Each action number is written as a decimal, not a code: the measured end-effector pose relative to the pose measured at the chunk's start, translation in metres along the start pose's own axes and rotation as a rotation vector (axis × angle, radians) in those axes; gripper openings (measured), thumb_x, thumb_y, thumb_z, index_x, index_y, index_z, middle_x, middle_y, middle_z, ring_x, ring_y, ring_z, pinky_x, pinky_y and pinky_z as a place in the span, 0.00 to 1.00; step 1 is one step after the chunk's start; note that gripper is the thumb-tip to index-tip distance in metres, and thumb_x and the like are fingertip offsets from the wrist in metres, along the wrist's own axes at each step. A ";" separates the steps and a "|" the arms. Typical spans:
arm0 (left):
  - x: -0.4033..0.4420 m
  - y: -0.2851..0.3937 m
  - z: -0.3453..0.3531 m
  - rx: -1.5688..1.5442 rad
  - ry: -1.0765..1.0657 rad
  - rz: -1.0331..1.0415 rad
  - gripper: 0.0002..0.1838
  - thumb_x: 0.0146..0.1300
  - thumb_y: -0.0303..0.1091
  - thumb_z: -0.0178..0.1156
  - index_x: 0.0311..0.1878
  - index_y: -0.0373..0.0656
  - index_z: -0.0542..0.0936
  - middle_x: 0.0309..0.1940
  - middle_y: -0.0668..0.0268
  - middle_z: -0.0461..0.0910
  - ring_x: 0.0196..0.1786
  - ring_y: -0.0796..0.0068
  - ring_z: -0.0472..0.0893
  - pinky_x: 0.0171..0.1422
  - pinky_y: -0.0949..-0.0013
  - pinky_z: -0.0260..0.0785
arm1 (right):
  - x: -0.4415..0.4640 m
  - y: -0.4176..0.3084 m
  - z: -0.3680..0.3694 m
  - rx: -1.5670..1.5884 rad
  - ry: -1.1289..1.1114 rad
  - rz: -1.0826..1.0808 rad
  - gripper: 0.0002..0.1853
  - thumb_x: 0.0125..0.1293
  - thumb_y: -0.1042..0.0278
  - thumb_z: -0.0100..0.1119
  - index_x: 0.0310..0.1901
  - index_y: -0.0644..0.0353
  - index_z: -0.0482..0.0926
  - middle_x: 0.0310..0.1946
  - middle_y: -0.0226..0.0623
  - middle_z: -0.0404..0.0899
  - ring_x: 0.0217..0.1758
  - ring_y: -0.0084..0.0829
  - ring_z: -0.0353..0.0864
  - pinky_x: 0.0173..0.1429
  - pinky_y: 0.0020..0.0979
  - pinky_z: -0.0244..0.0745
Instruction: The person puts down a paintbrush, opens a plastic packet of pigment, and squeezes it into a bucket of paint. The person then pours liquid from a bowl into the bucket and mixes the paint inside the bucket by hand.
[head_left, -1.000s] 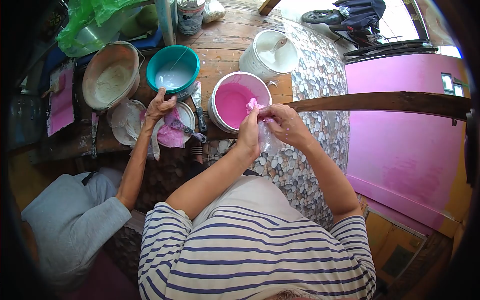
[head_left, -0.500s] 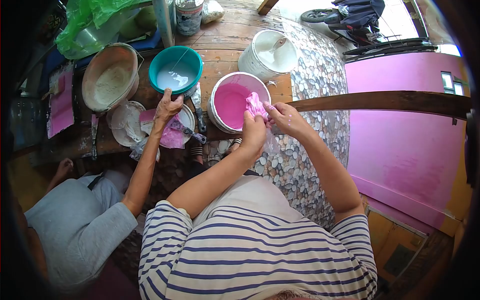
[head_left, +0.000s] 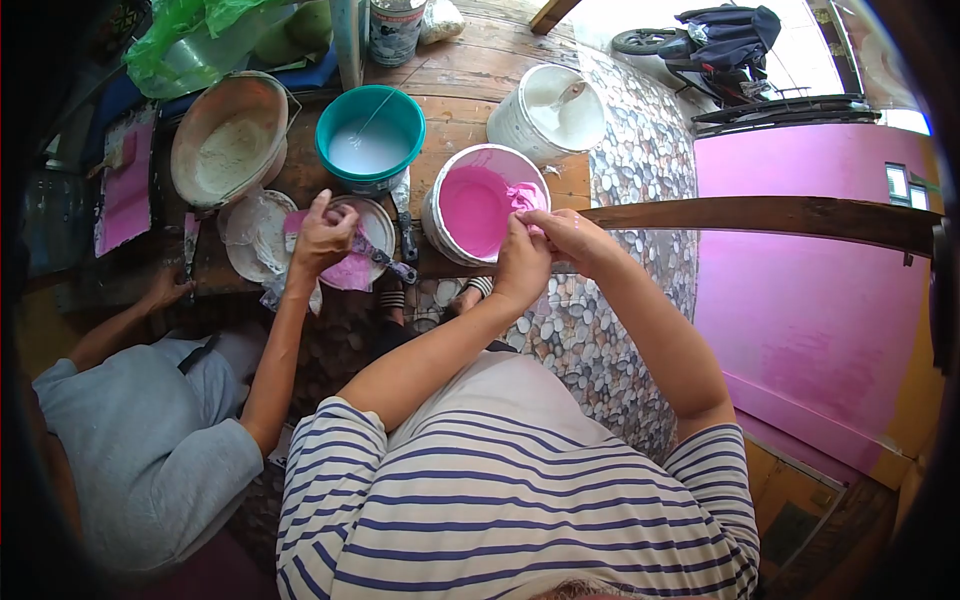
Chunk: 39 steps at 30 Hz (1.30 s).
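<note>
Both my hands are closed at the right rim of a white bucket (head_left: 433, 222) with pink paint (head_left: 468, 215) inside. Between them is a crumpled, thin plastic bag (head_left: 524, 197) smeared pink, its top bunched over the paint. My left hand (head_left: 523, 262) pinches it from below and nearest me. From the right, my right hand (head_left: 580, 243) grips the same bag, with pink specks on the skin. The bag's lower part is mostly hidden by my fingers.
A co-worker's hand (head_left: 325, 236) hovers over paint-smeared lids and a scraper (head_left: 398, 268). Behind stand a teal bucket (head_left: 420, 135) of whitish liquid, a white bucket (head_left: 515, 122) and a bucket of pale powder (head_left: 180, 150). A wooden beam (head_left: 760, 208) runs along the right.
My hands have drawn closer together around the bag, and less of it hangs below. The co-worker's hand has left the teal bucket's rim and moved down towards the lids.
</note>
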<state>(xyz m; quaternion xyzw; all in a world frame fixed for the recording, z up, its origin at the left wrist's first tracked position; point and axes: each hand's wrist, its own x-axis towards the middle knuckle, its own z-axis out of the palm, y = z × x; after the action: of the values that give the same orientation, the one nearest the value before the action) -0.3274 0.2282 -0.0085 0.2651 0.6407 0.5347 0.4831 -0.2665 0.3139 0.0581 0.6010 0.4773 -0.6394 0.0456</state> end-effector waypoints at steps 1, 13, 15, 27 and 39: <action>0.000 -0.001 0.001 -0.003 -0.018 0.011 0.15 0.73 0.35 0.48 0.53 0.32 0.66 0.44 0.36 0.79 0.49 0.34 0.79 0.52 0.43 0.70 | 0.000 0.001 0.000 -0.002 -0.001 0.001 0.25 0.66 0.46 0.62 0.38 0.66 0.81 0.28 0.34 0.80 0.27 0.24 0.77 0.35 0.28 0.77; -0.001 -0.008 0.013 -0.434 -0.049 -0.279 0.16 0.80 0.42 0.46 0.52 0.37 0.71 0.44 0.63 0.78 0.47 0.76 0.78 0.53 0.66 0.72 | 0.010 0.008 -0.006 0.164 -0.055 -0.069 0.11 0.69 0.63 0.55 0.36 0.62 0.80 0.28 0.32 0.79 0.27 0.25 0.77 0.30 0.30 0.74; -0.004 -0.007 0.010 -0.523 -0.069 -0.306 0.16 0.80 0.42 0.45 0.53 0.37 0.72 0.46 0.63 0.78 0.49 0.77 0.76 0.55 0.67 0.70 | 0.006 0.006 -0.004 0.286 0.026 -0.058 0.09 0.70 0.65 0.56 0.37 0.62 0.80 0.30 0.33 0.80 0.30 0.25 0.78 0.34 0.29 0.75; -0.007 0.006 0.007 -0.366 -0.083 -0.252 0.18 0.79 0.37 0.46 0.57 0.30 0.73 0.47 0.60 0.78 0.48 0.76 0.76 0.53 0.67 0.70 | 0.003 0.007 -0.004 0.310 -0.124 -0.046 0.10 0.68 0.66 0.61 0.43 0.65 0.80 0.34 0.35 0.82 0.34 0.26 0.81 0.39 0.29 0.77; -0.003 -0.007 0.012 -0.175 -0.130 -0.174 0.16 0.78 0.39 0.45 0.52 0.34 0.75 0.37 0.67 0.78 0.39 0.80 0.74 0.42 0.67 0.68 | 0.007 -0.009 -0.001 0.219 0.026 0.047 0.09 0.69 0.69 0.53 0.40 0.65 0.81 0.33 0.40 0.82 0.33 0.31 0.82 0.39 0.32 0.79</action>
<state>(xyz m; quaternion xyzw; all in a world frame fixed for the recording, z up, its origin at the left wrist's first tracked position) -0.3146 0.2288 -0.0142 0.1995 0.5797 0.5262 0.5893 -0.2733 0.3229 0.0580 0.6216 0.3909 -0.6787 -0.0118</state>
